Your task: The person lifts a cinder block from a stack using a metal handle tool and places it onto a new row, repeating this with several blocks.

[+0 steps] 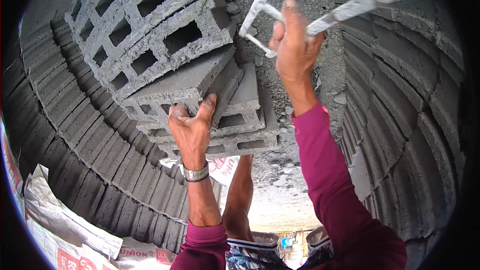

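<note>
My left hand (191,130) is closed over the near edge of a grey hollow concrete block (187,77). Its thumb and fingers press at the block's end, some fingertips out of sight. This block lies tilted on other hollow blocks (245,95) stacked unevenly below it. Behind it, larger-looking hollow blocks (150,45) lean with their rectangular holes facing me. Raised at the upper right, my right hand (296,45) is wrapped round a whitish, worn metal frame (345,14) of angled bars. The frame is clear of the blocks, and its far right end is blurred.
Curving rows of upright grey blocks (110,145) line the left side. More stacked blocks (400,100) rise along the right. Gravelly ground (320,75) runs between. Paper sacks (65,210) lie at lower left. My bare leg (240,195) shows behind the stack.
</note>
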`<state>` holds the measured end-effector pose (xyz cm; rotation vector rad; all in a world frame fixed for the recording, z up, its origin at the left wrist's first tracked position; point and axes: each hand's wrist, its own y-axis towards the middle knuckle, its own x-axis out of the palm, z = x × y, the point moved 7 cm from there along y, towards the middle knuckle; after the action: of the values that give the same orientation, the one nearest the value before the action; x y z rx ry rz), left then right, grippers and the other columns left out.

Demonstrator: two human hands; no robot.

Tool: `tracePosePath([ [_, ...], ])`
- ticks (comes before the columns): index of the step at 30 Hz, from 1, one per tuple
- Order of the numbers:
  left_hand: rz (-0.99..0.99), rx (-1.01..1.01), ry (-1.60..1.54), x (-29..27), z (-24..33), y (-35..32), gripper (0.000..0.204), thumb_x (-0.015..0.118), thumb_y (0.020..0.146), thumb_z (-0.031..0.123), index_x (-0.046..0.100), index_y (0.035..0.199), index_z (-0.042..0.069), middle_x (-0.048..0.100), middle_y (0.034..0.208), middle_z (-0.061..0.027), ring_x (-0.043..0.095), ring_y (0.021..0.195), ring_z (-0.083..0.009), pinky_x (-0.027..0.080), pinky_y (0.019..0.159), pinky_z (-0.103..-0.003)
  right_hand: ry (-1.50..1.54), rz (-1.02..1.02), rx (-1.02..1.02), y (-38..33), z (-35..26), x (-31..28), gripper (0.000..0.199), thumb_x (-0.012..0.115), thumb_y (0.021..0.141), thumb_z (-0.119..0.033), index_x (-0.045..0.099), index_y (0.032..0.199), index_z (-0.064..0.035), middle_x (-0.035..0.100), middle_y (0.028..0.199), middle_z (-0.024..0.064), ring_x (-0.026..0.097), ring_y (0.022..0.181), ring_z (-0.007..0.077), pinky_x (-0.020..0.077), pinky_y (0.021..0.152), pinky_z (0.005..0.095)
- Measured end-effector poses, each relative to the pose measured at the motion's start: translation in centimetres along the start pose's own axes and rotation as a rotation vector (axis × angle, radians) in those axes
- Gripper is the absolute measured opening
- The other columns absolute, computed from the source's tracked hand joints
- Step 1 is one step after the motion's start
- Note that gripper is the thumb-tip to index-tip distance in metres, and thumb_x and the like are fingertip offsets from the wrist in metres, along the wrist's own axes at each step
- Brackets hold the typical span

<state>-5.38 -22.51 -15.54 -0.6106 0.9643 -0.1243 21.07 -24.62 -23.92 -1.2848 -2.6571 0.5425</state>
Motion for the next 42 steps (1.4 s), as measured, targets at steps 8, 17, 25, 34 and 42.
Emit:
tracePosePath([
  [8, -0.025, -0.038, 0.017, -0.3, -0.6, -0.3, 0.051, 0.085, 0.075, 0.031, 0.051, 0.064, -0.005, 0.046, 0.068, -0.005, 0.038, 0.064, -0.0163, 0.033, 0.058, -0.035, 0.127, -0.017, 0.091, -1.7, 1.9, -0.5, 0.04, 0.06, 0.097, -0.035, 0.064, 0.077, 0.0001, 0.058, 0.059, -0.0001, 0.053, 0.05, 0.0131, 0.0407, 0.047, 0.0284],
  [17, -0.054, 0.01, -0.203, 2.0, 0.3, -0.6, 0.044, 0.085, 0.076, 0.027, 0.059, 0.073, -0.008, 0.054, 0.077, -0.0071, 0.044, 0.07, -0.0165, 0.038, 0.062, -0.035, -0.156, 0.03, 0.078, -0.2, 8.6, 0.8, 0.039, 0.06, 0.096, -0.036, 0.065, 0.075, -0.0031, 0.052, 0.054, 0.0049, 0.054, 0.048, 0.0144, 0.0412, 0.048, 0.0334],
  [25, 0.003, 0.039, -0.104, 0.1, -0.8, -0.2, 0.049, 0.084, 0.076, 0.031, 0.053, 0.067, -0.006, 0.047, 0.072, -0.0043, 0.038, 0.068, -0.0153, 0.032, 0.058, -0.035, 0.263, 0.053, 0.076, 0.3, -0.3, -1.1, 0.035, 0.062, 0.094, -0.035, 0.062, 0.075, -0.0051, 0.051, 0.057, -0.0007, 0.045, 0.046, 0.0084, 0.0364, 0.04, 0.027],
  [34, -0.035, -0.105, 0.039, 0.7, -2.0, -0.1, 0.09, 0.086, 0.069, 0.045, 0.053, 0.113, -0.027, 0.063, 0.103, -0.0256, 0.06, 0.094, -0.0283, 0.047, 0.088, -0.033, 0.164, -0.003, 0.207, -0.1, 5.1, 0.6, 0.039, 0.067, 0.092, -0.029, 0.061, 0.067, -0.0004, 0.056, 0.059, 0.0018, 0.05, 0.049, 0.0105, 0.0406, 0.05, 0.0308],
  [42, -0.034, 0.017, -0.069, 2.2, 0.2, 0.0, 0.058, 0.085, 0.074, 0.033, 0.04, 0.06, -0.001, 0.039, 0.07, -0.0026, 0.033, 0.067, -0.0159, 0.03, 0.057, -0.036, -0.138, -0.02, 0.092, -0.8, 8.1, 0.5, 0.04, 0.056, 0.098, -0.034, 0.065, 0.08, 0.0002, 0.06, 0.063, 0.0021, 0.054, 0.054, 0.0125, 0.0419, 0.054, 0.029],
])
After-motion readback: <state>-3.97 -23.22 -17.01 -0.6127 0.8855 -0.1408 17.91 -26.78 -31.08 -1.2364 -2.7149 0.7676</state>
